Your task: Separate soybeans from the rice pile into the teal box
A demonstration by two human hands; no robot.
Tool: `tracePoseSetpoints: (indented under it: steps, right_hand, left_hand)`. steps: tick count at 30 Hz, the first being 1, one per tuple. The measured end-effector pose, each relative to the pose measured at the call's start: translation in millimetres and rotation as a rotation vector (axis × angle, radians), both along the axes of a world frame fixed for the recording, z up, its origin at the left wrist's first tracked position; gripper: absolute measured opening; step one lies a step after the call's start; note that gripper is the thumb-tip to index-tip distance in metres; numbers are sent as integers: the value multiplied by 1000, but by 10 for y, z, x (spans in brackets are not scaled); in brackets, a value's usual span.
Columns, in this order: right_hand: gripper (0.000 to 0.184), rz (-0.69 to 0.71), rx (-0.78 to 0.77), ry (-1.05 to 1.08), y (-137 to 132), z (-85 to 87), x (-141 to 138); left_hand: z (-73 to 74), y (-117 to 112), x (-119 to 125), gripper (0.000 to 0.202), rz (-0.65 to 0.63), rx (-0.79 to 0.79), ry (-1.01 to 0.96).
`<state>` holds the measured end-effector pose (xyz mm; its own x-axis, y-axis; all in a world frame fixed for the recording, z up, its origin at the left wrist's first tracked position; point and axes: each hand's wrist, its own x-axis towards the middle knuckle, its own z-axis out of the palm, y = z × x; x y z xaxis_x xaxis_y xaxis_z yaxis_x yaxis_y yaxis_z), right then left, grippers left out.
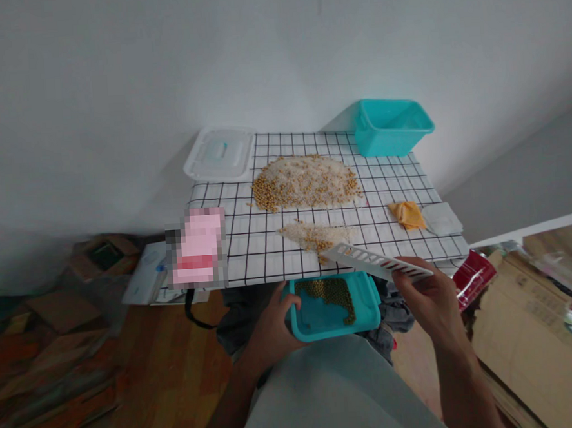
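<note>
My left hand (pixel 273 321) grips the left rim of a small teal tray (pixel 370 315) held just below the table's near edge; soybeans (pixel 332 292) lie in its far part. My right hand (pixel 424 293) pinches a white slotted scraper (pixel 376 260) that reaches left over the table edge, above the tray. Close to the scraper's tip lies a small heap of rice and beans (pixel 316 233). Farther back spreads a large pile of rice mixed with soybeans (pixel 306 182) on the black-grid white tablecloth (pixel 249 242).
A teal bin (pixel 390 127) stands at the far right corner, a clear lid (pixel 220 153) at the far left. An orange cloth (pixel 407 214) and a white cloth (pixel 441 219) lie at the right. Cardboard (pixel 525 328) and a red packet (pixel 474 277) sit on the floor.
</note>
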<state>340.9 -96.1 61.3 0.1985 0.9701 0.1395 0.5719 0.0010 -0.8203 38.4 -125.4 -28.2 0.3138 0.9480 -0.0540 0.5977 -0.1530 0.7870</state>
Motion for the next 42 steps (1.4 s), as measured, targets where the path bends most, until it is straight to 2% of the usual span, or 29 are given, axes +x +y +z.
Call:
tracePoseSetpoints:
  steps: [3,12,20,27,36,42]
  right_hand:
    - [19,18,-11,-17,10,19,-6]
    - [16,72,-39,11,57,253,-117]
    - [17,23,-13,32,73,199,-133]
    - [17,101,-44,36,81,207,-92]
    - [13,172,-10,43,18,79,1]
    - [14,219,-18,81,-53,93,37]
  left_hand:
    - [2,1,2,52,-3,4,5]
    - [21,8,-1,50,-1,15,-9]
    - [6,-5,-10,52,-11,-3,-12]
    - [-8,-11,-11,52,-7,-2,6]
    - [-13,-10,-12,52,-11,-11,-2]
    - [-29,-14,-5,51,-6,-6,3]
